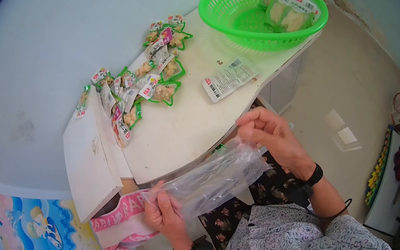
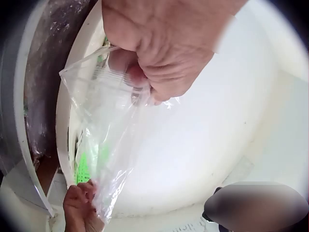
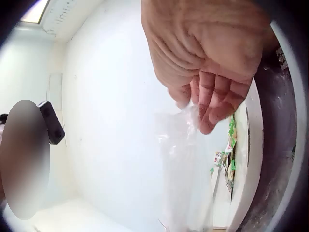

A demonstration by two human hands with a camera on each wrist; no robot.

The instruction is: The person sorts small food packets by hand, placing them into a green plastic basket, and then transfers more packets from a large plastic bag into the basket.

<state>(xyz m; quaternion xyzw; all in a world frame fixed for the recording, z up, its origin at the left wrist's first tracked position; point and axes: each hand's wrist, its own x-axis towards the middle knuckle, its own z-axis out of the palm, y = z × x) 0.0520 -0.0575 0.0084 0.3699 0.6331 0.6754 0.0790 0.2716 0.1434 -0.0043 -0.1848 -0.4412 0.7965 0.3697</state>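
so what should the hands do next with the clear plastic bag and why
Probably ease the clear, thin plastic bag open: the left hand and right hand hold it between them, nothing shows inside, and green-edged snack packets lie on the white table.

A clear plastic bag (image 1: 213, 180), thin, glossy and creased, is pinched at one end by the left hand (image 1: 165, 214) and at the other by the right hand (image 1: 278, 138). It is stretched aslant across the frame's lower centre, see-through along its length.
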